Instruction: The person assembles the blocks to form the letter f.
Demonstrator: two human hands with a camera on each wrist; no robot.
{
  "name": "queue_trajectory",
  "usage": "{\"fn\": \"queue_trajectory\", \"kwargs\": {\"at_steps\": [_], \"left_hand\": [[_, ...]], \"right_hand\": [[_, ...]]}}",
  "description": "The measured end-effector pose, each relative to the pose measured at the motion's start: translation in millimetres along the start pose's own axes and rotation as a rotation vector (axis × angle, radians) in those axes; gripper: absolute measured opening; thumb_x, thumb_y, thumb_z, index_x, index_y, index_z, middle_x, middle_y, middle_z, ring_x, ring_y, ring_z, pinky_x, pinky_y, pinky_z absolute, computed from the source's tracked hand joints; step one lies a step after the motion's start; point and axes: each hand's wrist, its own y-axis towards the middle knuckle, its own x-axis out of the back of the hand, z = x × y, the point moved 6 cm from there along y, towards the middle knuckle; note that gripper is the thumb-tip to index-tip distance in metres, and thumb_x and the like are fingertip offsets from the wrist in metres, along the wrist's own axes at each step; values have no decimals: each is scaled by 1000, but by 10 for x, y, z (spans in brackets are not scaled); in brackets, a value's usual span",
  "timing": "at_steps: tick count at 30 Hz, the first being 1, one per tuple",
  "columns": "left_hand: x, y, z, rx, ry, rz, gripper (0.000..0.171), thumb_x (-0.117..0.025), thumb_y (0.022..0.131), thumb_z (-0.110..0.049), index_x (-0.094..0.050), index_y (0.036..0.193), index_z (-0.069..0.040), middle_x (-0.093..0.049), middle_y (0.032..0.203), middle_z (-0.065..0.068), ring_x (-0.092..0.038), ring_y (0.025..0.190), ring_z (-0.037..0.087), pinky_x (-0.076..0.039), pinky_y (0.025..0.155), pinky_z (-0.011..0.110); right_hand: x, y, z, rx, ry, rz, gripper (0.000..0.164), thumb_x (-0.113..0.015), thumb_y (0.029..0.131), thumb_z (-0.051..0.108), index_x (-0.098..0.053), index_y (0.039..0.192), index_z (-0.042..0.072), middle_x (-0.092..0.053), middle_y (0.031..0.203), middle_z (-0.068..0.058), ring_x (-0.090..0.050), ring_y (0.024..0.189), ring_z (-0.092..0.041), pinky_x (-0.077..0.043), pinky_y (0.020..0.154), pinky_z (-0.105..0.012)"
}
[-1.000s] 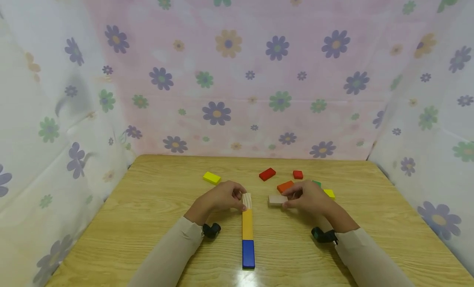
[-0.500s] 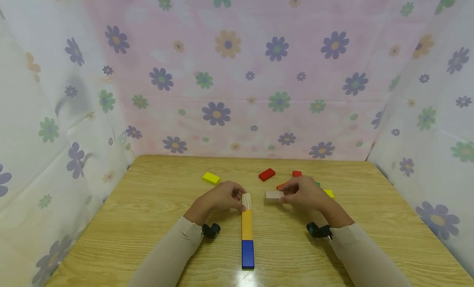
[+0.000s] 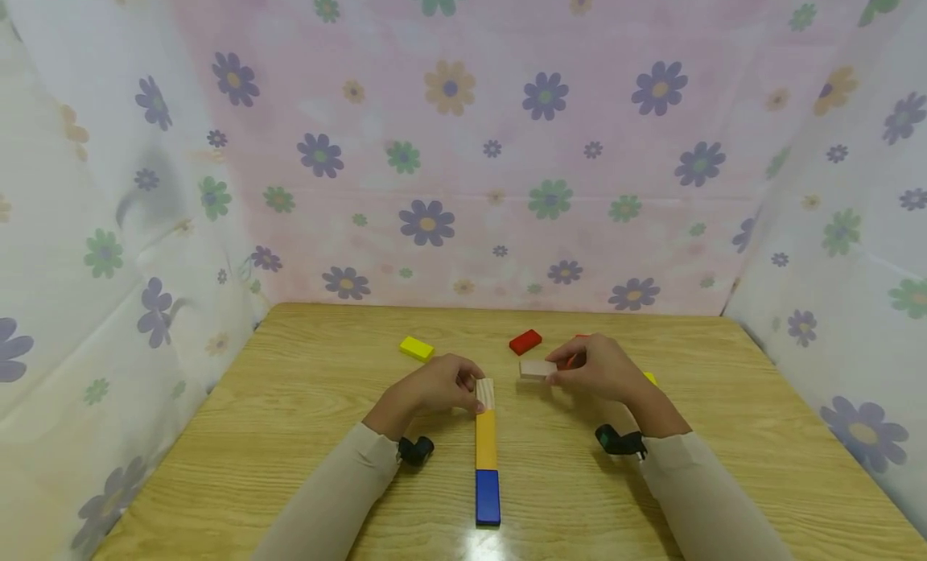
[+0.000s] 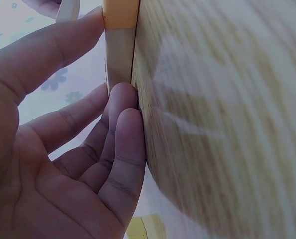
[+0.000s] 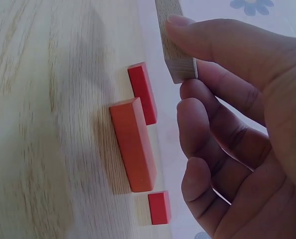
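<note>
A row of blocks lies end to end on the table: a blue block nearest, a yellow-orange block in the middle, a striped plain wooden block at the far end. My left hand holds that end block from its left side, thumb by the joint with the yellow-orange block and forefinger at the far end. Above the table, to the right of the row, my right hand pinches another plain wooden block between thumb and fingers. Its remaining fingers curl loosely below the block in the right wrist view.
Behind the hands lie a yellow block on the left and a red block. An orange block and a small red block sit by the right hand. Another yellow block is partly hidden. Flowered cloth surrounds the table.
My right hand has moved slightly left and away from me with the wooden block, now covering more of the blocks behind it. My left hand stays at the row's end.
</note>
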Motion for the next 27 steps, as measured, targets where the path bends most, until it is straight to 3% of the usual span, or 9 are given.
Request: {"fn": "queue_trajectory", "kwargs": {"at_steps": [12, 27], "left_hand": [[13, 17, 23, -2, 12, -2, 52, -89, 83, -17, -68, 129, -7, -65, 104, 4, -57, 93, 19, -52, 80, 31], [-2, 27, 25, 8, 11, -2, 53, -89, 83, -19, -68, 130, -9, -64, 104, 5, -57, 93, 20, -52, 79, 30]], "right_hand": [[-178, 63, 28, 24, -25, 17, 31, -89, 82, 39, -81, 109, 26, -74, 96, 10, -67, 81, -11, -56, 72, -29], [-336, 72, 102, -38, 1, 1, 28, -89, 83, 33, -82, 108, 24, -71, 92, 7, -62, 81, -15, -55, 72, -30]]}}
